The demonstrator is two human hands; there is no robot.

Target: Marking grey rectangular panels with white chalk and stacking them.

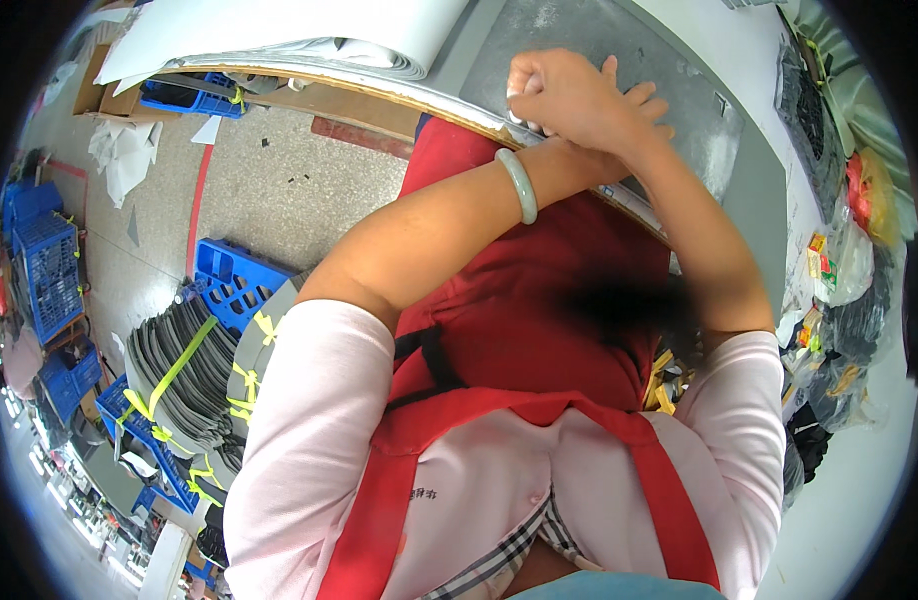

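Observation:
My forearms cross at the wrists over a dark grey, white-smeared board on the table. My left hand reaches to the right beneath my right wrist. Its fingers are spread flat on the board, and the back of the hand is partly covered. A pale green bangle circles the left forearm. Over it, my right hand is closed, bent toward the left. A small white piece shows at its curled fingers; its kind is too small to make out.
Large white sheets lie folded at the table's left. Bundled grey pieces tied with yellow-green strips stand by a blue crate on the floor at left. Plastic bags crowd the right side. A red apron covers my lap.

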